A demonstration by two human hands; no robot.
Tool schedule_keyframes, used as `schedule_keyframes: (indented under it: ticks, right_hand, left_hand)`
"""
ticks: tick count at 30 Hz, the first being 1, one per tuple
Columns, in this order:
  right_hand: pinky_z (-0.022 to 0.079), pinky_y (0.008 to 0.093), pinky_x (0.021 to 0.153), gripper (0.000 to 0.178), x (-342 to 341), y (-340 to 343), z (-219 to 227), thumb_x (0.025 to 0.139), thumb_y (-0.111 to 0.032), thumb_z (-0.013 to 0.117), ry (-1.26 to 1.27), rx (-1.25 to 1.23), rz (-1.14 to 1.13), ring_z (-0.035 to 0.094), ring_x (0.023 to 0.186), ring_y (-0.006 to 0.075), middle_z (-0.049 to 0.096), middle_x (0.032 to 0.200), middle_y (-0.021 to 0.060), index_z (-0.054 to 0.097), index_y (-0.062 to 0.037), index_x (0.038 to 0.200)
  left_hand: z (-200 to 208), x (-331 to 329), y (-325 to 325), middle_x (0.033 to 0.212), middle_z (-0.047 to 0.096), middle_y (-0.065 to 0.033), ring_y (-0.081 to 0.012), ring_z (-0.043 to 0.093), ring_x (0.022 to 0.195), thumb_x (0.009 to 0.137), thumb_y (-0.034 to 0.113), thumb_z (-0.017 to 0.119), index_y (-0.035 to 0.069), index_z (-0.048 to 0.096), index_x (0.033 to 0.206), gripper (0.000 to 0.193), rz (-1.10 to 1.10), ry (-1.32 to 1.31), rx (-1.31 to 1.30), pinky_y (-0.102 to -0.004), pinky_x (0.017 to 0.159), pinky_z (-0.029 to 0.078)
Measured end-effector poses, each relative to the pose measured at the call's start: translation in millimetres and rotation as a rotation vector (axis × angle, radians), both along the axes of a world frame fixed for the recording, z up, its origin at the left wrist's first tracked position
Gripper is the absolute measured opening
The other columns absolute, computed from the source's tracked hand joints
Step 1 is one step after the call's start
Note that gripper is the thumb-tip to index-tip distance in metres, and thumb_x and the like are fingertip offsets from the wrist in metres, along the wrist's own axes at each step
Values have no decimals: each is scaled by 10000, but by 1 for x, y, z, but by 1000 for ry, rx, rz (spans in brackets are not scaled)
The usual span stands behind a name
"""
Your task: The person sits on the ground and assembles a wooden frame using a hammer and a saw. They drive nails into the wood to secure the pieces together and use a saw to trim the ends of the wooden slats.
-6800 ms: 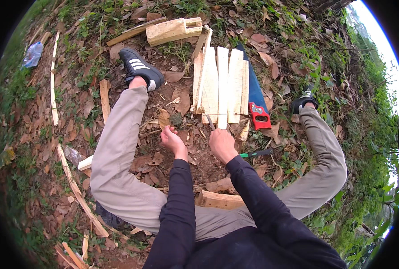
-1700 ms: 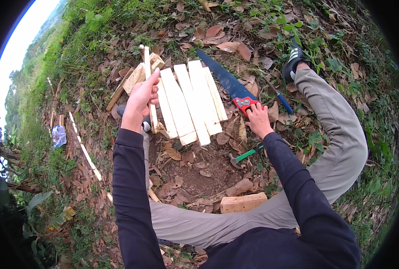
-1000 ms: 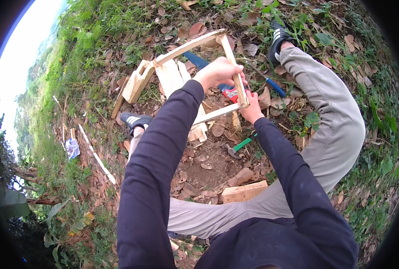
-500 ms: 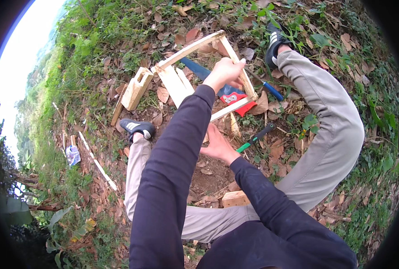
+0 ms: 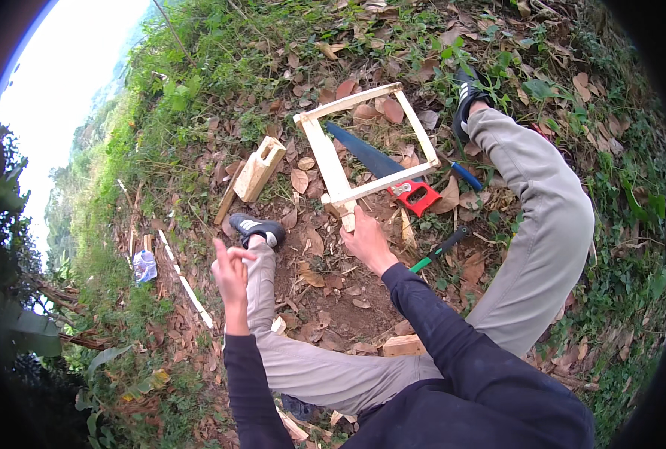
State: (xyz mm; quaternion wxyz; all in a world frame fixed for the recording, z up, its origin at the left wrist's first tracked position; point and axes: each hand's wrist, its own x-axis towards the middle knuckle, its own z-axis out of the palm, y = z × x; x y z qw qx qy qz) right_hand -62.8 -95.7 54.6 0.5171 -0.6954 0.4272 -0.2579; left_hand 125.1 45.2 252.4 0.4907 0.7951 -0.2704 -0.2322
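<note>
My right hand (image 5: 368, 241) grips a pale wooden frame (image 5: 327, 159) by its near left corner, fingers closed round the wood end there. The frame is four-sided, with a wide left slat and thinner strips on the other sides. My left hand (image 5: 233, 280) is raised over my left leg, holding nothing, with some fingers stretched out and others bent. Under the frame lies a hand saw (image 5: 417, 197) with a blue blade and red handle. A tool with a blue handle (image 5: 467, 177) lies right of the frame; its far end is hidden.
A tool with a green and black handle (image 5: 441, 248) lies near my right forearm. A slotted wooden block (image 5: 260, 170) stands by my left shoe (image 5: 258, 228). Another wood block (image 5: 404, 346) sits between my legs. Farther left are a long pale strip (image 5: 185, 280) and a plastic bag (image 5: 145, 266).
My left hand has let go of the frame's right side and swung back left, over my left leg. The frame sits lower in view, still held by my right hand.
</note>
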Motion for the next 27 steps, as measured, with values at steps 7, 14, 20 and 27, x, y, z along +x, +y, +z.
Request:
schedule_keyframes:
  ticks: [7,14,20,27]
  right_hand:
    - [567,441,796,341,31,-76,64,824,-258,679,-134,5,-186,726,827,395,708,825,284,719,74,890]
    - [568,404,691,407,18,-129,59,799,-307,667,-6,141,-97,729,690,322,709,725,234,716,93,857]
    - [566,386,703,387,21,-118,104,804,-283,670,208,87,39,739,737,294,724,783,225,718,86,910]
    - [552,414,789,345,47,-126,118,804,-234,669,344,0,96,737,826,367,710,807,264,708,70,961]
  left_hand:
    - [132,-44,158,461,317,56,-61,305,390,1028,683,256,43,588,674,803,255,-24,-269,-217,384,234]
    - [97,36,101,481,391,53,-55,400,411,1029,441,531,38,651,730,515,131,-112,189,-236,398,297]
    - [-84,159,4,882,751,-133,-261,738,862,874,479,702,55,755,974,438,-364,-528,895,-374,806,574]
    - [-190,273,-126,1353,545,-190,-365,558,1249,745,418,834,43,497,1376,808,-282,-842,921,-481,1012,493]
